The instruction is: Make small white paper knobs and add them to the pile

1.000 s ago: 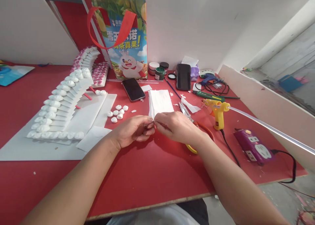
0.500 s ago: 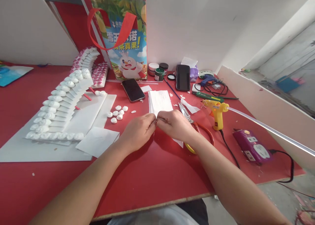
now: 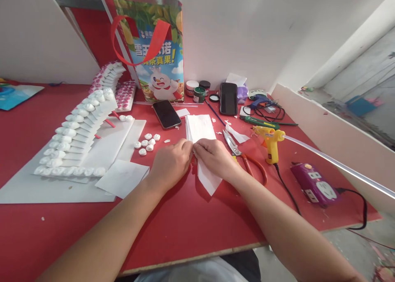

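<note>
My left hand (image 3: 173,162) and my right hand (image 3: 216,157) meet at the fingertips over the middle of the table, both closed in a pinch. Between them is the end of a white paper strip (image 3: 210,178), whose pointed loose end comes out beneath my right hand toward me. The pinched part is mostly hidden by the fingers. Just beyond the hands lies a stack of white paper strips (image 3: 202,126). Several small white rolled paper rosettes (image 3: 149,142) sit left of it. To the right, scissors (image 3: 236,148) with red handles lie partly behind my right wrist.
A curved white structure edged with rosettes (image 3: 74,125) stands on white board at left. A yellow glue gun (image 3: 271,144), a purple power socket box (image 3: 316,183) and cords occupy the right. A phone (image 3: 166,114), paint jars (image 3: 199,94) and a bag (image 3: 157,68) are behind.
Both hands have shifted slightly left, and my right hand has turned. More of the paper strip now shows below it, swung toward the left.
</note>
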{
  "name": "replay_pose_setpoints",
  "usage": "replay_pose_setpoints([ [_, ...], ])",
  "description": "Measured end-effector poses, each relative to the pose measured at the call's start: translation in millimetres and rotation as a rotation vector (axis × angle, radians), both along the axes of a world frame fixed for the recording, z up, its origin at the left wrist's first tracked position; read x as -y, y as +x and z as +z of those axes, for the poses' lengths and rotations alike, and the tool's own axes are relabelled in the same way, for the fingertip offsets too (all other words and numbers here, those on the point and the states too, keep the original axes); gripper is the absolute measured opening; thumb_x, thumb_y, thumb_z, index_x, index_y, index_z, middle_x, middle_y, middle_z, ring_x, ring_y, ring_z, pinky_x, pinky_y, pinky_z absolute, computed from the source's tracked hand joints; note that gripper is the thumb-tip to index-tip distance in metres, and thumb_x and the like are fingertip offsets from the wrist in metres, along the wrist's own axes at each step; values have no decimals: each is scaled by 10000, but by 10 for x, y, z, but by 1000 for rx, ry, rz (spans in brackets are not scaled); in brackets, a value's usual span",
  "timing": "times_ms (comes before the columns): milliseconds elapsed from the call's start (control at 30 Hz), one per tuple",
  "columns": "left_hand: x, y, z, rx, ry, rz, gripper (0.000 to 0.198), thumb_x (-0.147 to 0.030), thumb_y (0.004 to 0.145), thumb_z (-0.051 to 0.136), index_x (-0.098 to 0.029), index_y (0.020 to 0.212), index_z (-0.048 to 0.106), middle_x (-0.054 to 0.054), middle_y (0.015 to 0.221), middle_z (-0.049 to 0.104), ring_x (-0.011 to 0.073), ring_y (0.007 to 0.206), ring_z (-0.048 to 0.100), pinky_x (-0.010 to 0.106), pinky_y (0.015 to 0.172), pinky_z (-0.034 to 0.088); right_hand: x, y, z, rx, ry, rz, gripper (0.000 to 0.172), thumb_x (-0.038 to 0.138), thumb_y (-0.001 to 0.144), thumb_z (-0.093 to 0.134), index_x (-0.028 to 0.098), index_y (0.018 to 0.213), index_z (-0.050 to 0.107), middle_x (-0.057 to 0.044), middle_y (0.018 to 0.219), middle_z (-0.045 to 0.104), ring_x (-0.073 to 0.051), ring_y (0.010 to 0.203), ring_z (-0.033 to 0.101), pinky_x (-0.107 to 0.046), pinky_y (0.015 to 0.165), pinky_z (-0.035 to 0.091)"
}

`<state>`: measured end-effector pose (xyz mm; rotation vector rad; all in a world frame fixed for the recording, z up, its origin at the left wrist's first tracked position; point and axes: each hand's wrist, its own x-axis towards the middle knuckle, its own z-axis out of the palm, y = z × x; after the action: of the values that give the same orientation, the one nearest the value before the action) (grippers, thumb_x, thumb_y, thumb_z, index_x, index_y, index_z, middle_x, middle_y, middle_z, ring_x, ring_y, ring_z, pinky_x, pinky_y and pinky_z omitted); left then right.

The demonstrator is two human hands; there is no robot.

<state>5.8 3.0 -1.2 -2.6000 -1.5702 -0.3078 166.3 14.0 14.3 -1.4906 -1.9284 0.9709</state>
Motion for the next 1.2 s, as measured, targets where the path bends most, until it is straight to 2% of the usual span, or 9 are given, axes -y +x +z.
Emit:
replay_pose_setpoints([
  [167, -9, -8, -43, -53, 106, -40, 297, 13, 904, 369, -153, 855, 610, 62, 726, 635, 196, 553, 578, 296, 479, 239, 3, 3, 2, -114, -91, -29, 309, 236, 876, 465, 217, 598, 332, 61, 591, 309, -95, 582, 292, -278, 548, 246],
  [300, -21, -49, -132, 101, 173, -86, 286, -58, 966, 364, -150, 902, 627, 58, 729, 645, 200, 558, 591, 307, 485, 301, 11, -6, 18, -299, -196, -58, 289, 224, 835, 482, 221, 579, 347, 79, 540, 296, -70, 496, 275, -259, 496, 235],
  [400, -36, -87, -182, 339, 157, -132, 253, -158, 1032, 381, -149, 1044, 634, 65, 822, 697, 206, 699, 662, 291, 564, 413, 4, -13, 23, -396, -255, -45, 275, 245, 842, 487, 207, 570, 466, 79, 495, 374, -64, 432, 286, -253, 460, 242],
  [500, -52, -110, -200, 441, 115, -154, 268, -174, 1051, 365, -163, 1099, 629, 60, 861, 709, 201, 762, 674, 288, 634, 460, -14, -12, 2, -410, -246, -68, 253, 295, 843, 534, 192, 613, 552, 48, 540, 539, -70, 439, 354, -249, 457, 264],
  [600, -59, -107, -208, 403, 143, -145, 271, -187, 1058, 372, -159, 1058, 642, 59, 826, 699, 199, 727, 663, 296, 628, 447, -22, -11, -27, -339, -134, -132, 211, 299, 815, 578, 192, 636, 552, 39, 581, 574, -86, 508, 423, -245, 497, 307],
  [767, -48, -84, -225, 221, 328, -130, 294, -167, 1055, 378, -107, 1083, 664, 52, 735, 663, 182, 606, 618, 299, 512, 359, 5, -8, -18, -168, 48, -129, 320, 276, 826, 544, 201, 539, 422, 57, 523, 366, -91, 548, 329, -268, 525, 265],
  [867, -43, -88, -218, 126, 409, -143, 298, -130, 1045, 392, -87, 1178, 655, 38, 724, 667, 169, 542, 590, 302, 485, 344, 8, 12, 16, -211, 16, -95, 364, 303, 847, 541, 209, 540, 370, 62, 518, 314, -87, 542, 288, -275, 521, 231],
  [967, -48, -106, -199, 91, 438, -160, 343, -85, 1023, 397, -76, 1287, 616, 57, 799, 713, 162, 543, 604, 296, 491, 363, -3, 37, 46, -271, -29, -65, 362, 347, 858, 576, 202, 564, 423, 68, 516, 328, -79, 530, 281, -268, 516, 230],
  [1200, -72, -143, -215, 219, 232, -237, 451, -56, 991, 359, -104, 1371, 597, 119, 978, 753, 175, 696, 678, 274, 568, 456, -5, 46, 69, -400, -259, -106, 295, 246, 825, 585, 205, 558, 468, 73, 418, 423, -65, 406, 345, -238, 435, 244],
])
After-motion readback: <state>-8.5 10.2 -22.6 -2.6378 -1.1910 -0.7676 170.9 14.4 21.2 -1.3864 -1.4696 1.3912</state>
